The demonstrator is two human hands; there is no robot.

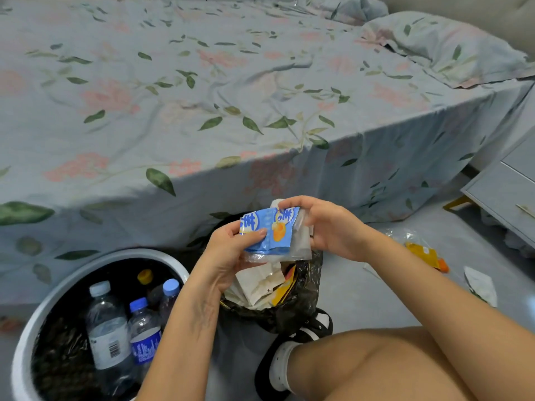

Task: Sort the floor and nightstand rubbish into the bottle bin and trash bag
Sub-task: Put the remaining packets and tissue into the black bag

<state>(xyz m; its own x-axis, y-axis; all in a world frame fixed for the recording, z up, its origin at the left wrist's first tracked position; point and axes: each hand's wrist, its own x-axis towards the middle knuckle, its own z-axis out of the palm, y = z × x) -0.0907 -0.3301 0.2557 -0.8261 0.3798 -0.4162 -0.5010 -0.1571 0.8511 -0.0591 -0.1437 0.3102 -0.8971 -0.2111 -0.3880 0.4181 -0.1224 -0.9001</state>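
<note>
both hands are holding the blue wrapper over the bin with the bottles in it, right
Not quite. In the head view both the left hand and right hand hold the blue wrapper, but over the black trash bag, not the bottle bin beside it.

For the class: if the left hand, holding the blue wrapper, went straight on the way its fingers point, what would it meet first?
Probably the right hand: the left hand points its fingers rightward across the blue wrapper, which both hands grip above the trash bag. Depth is hard to judge.
</note>
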